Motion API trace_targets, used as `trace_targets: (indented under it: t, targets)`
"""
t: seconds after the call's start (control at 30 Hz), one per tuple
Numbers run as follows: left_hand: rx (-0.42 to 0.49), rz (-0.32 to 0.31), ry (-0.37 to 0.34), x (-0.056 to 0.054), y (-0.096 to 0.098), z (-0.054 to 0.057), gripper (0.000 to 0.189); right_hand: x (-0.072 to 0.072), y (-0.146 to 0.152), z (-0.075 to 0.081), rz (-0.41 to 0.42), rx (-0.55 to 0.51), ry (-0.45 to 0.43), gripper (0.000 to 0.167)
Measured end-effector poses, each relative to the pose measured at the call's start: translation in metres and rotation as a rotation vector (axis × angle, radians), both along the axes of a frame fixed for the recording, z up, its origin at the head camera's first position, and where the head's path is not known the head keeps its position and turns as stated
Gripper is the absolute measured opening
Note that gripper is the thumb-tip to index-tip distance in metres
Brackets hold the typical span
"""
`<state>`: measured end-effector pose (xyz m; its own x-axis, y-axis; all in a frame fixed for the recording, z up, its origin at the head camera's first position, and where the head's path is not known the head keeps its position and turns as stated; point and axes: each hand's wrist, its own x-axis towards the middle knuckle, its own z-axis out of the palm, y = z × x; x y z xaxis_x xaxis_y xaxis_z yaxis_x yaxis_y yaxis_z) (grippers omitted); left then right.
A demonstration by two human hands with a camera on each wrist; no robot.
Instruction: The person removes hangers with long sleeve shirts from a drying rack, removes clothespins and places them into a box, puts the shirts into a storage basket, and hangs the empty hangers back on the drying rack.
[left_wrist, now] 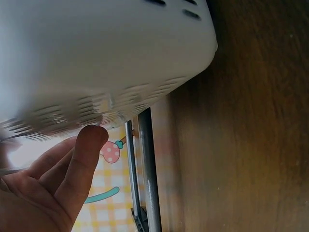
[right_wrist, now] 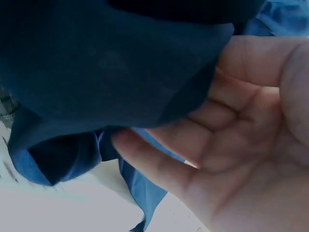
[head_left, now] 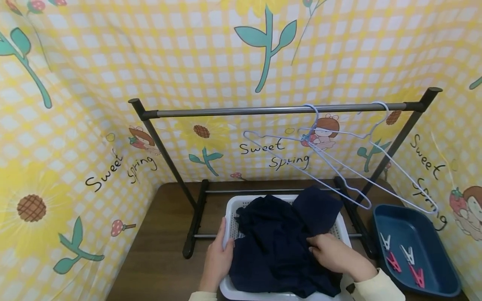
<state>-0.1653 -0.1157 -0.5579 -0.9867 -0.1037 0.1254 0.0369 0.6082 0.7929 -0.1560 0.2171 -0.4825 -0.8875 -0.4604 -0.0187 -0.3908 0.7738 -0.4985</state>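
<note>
A white perforated plastic basket (head_left: 232,205) stands on the table, heaped with a crumpled dark navy garment (head_left: 276,251). My left hand (head_left: 218,259) holds the basket's left rim, thumb toward the inside. In the left wrist view that hand (left_wrist: 63,179) has its fingers against the outside of the slotted basket wall (left_wrist: 120,58). At the right side of the heap, my right hand (head_left: 333,253) pinches the garment with curled fingers. Up close in the right wrist view, the navy cloth (right_wrist: 116,72) lies between the thumb and fingers of the hand (right_wrist: 236,140); its overall shape is hidden by folds.
A dark metal rack (head_left: 226,111) spans behind the basket, with two lilac wire hangers (head_left: 327,156) on its bar's right half. Right of it sits a blue tray (head_left: 433,238) with several red-and-white clothespins (head_left: 408,255). Checked cloth (head_left: 180,62) surrounds the wooden table (head_left: 150,259).
</note>
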Motion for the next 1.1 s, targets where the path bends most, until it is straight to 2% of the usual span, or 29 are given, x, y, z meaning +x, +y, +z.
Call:
trace_targets:
  t: [0.13, 0.2, 0.3, 0.4, 0.5, 0.57, 0.67, 0.73, 0.8, 0.87, 0.97, 1.1]
  targets:
    - [0.004, 0.001, 0.012, 0.000, 0.000, 0.000, 0.066, -0.007, -0.006, 0.003, -0.161, 0.060, 0.330, 0.008]
    - [0.003, -0.002, 0.018, -0.001, 0.000, 0.000, 0.066, -0.014, -0.009, 0.002, -0.233, 0.108, 0.407, 0.007]
    - [0.001, -0.002, 0.025, -0.001, 0.000, -0.002, 0.065, -0.025, -0.013, -0.006, -0.274, 0.210, 0.364, 0.017]
    - [0.001, 0.000, 0.017, 0.000, 0.002, -0.003, 0.065, -0.034, -0.015, -0.018, -0.325, 0.299, 0.309, 0.035]
    - [0.008, 0.005, 0.011, 0.002, 0.004, -0.004, 0.065, -0.039, -0.015, -0.021, -0.396, 0.295, 0.322, 0.042]
    - [0.011, 0.006, 0.000, 0.003, 0.005, -0.004, 0.066, -0.039, -0.015, -0.017, -0.428, 0.258, 0.337, 0.041]
    - [0.017, 0.004, -0.001, 0.004, 0.005, -0.004, 0.066, -0.028, -0.021, -0.004, -0.421, 0.200, 0.399, 0.034]
    - [0.017, 0.002, 0.010, 0.004, 0.005, -0.004, 0.066, -0.015, -0.027, 0.004, -0.383, 0.177, 0.444, 0.031]
    - [0.020, 0.000, 0.028, 0.004, 0.004, -0.003, 0.066, -0.002, -0.034, 0.012, -0.338, 0.171, 0.441, 0.028]
    - [0.024, 0.000, 0.039, 0.003, 0.003, -0.003, 0.067, 0.010, -0.039, 0.016, -0.299, 0.187, 0.387, 0.027]
    - [0.022, -0.002, 0.032, 0.002, 0.002, -0.001, 0.067, 0.019, -0.041, 0.015, -0.264, 0.231, 0.254, 0.025]
    - [0.022, 0.003, 0.013, 0.002, 0.001, -0.001, 0.067, 0.013, -0.032, 0.007, -0.235, 0.287, 0.162, 0.021]
